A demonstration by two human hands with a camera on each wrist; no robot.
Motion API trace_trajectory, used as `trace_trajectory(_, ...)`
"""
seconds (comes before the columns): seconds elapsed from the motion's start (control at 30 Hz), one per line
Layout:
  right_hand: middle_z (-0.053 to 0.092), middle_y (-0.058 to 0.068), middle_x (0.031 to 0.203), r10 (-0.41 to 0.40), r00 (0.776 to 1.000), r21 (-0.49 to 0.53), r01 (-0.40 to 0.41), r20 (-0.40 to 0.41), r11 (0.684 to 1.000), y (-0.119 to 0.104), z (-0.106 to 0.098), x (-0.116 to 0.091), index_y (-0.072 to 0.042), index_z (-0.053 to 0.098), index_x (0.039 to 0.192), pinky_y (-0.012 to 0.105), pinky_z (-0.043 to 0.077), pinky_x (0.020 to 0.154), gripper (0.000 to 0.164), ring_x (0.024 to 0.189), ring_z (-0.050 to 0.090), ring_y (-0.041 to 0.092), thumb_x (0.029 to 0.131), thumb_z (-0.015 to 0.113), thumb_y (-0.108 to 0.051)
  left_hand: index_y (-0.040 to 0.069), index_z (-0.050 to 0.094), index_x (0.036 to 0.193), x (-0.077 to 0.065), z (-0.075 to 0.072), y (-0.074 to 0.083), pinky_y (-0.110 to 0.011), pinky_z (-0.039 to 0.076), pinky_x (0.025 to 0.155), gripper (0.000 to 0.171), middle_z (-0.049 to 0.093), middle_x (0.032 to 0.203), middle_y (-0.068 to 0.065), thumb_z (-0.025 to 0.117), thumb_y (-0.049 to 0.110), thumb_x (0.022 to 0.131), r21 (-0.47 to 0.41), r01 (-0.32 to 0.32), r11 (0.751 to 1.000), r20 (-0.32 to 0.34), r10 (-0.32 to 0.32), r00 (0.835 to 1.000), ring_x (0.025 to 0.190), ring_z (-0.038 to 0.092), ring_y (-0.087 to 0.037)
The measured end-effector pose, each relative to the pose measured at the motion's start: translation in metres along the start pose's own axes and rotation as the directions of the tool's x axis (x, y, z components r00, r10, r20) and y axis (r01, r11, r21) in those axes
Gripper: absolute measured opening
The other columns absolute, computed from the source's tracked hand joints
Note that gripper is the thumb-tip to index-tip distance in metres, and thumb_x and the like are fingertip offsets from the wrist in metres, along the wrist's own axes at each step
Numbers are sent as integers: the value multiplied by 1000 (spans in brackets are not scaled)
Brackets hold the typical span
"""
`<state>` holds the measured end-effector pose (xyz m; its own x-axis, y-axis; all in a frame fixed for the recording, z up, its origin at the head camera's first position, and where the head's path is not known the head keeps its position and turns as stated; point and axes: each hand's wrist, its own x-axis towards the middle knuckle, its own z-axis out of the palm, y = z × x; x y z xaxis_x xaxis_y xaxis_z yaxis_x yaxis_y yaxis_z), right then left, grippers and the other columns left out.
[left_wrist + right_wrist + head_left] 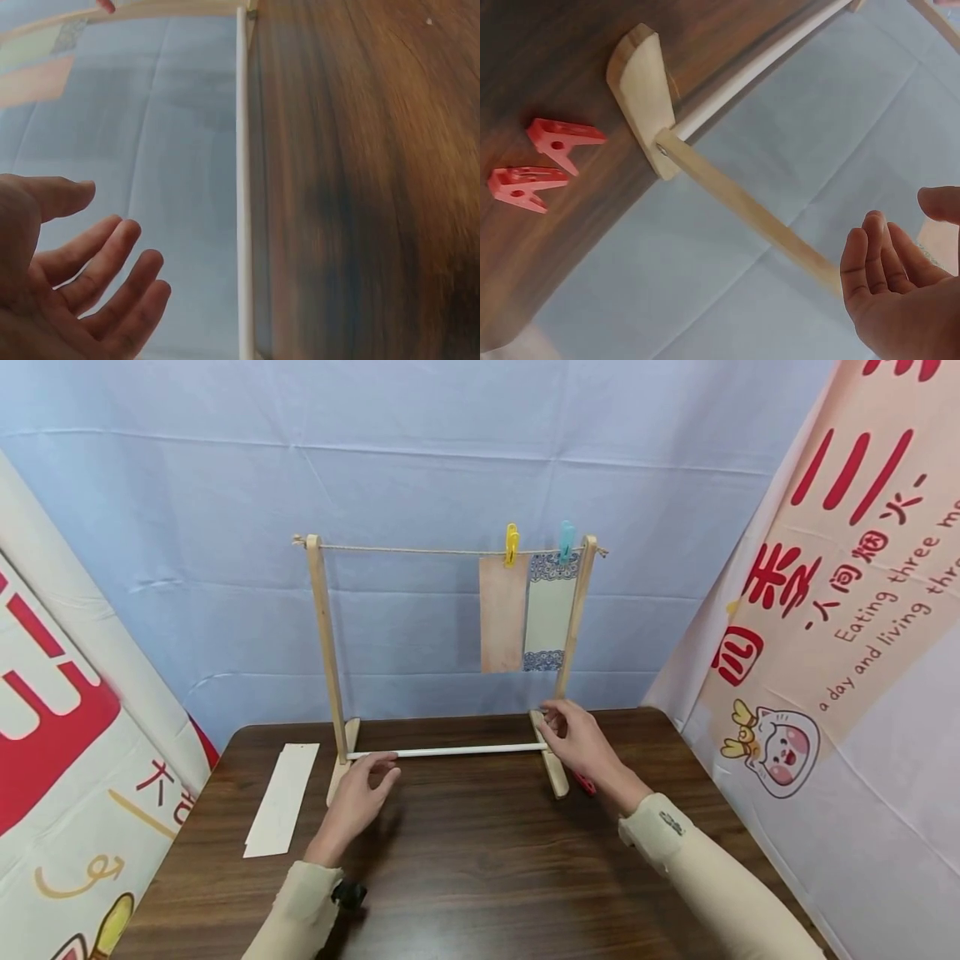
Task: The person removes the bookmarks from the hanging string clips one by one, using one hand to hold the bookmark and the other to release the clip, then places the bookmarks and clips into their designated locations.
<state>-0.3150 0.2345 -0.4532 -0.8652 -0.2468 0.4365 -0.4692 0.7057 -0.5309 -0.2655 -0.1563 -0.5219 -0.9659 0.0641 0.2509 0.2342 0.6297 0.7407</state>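
Note:
A small wooden rack has two posts, a string [412,550] across the top and a white rod [468,750] low between its feet. At the string's right end hang a pinkish paper strip [501,614] under a yellow clothespin [512,543] and a blue-patterned strip [549,614] under a light blue clothespin [566,542]. My left hand [362,797], fingers loosely bent, is near the rod's left end and holds nothing. By the right post [750,210], above the right foot [553,764], my right hand [585,745] has relaxed fingers and an empty palm.
Two red clothespins [562,141] lie on the dark wooden table [480,868] just outside the right foot. White paper strips [283,802] lie stacked to the left of the rack. A pale blue cloth [420,443] hangs behind, with printed banners [825,635] at the sides.

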Motion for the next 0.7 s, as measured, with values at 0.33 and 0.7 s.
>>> trace_trajectory(0.33, 67, 8, 103, -35, 999, 23, 35, 11, 999, -13, -5, 12, -2, 69, 133, 48, 58, 81, 31, 91, 65, 25, 105, 72, -15, 13, 69, 138, 13, 9, 17, -54, 53, 102, 34, 71, 119, -6, 72, 24, 106, -56, -67, 996, -31, 65, 997, 116, 68, -29)
trace_trajectory(0.7, 68, 11, 108, -79, 997, -13, 79, 17, 997, -31, -14, 27, -1, 67, 136, 44, 56, 84, 35, 94, 64, 26, 104, 73, -13, 17, 68, 139, 24, 12, 34, -53, 54, 102, 34, 70, 130, -5, 70, 30, 108, -119, -89, 989, -10, 89, 996, 120, 67, -26)
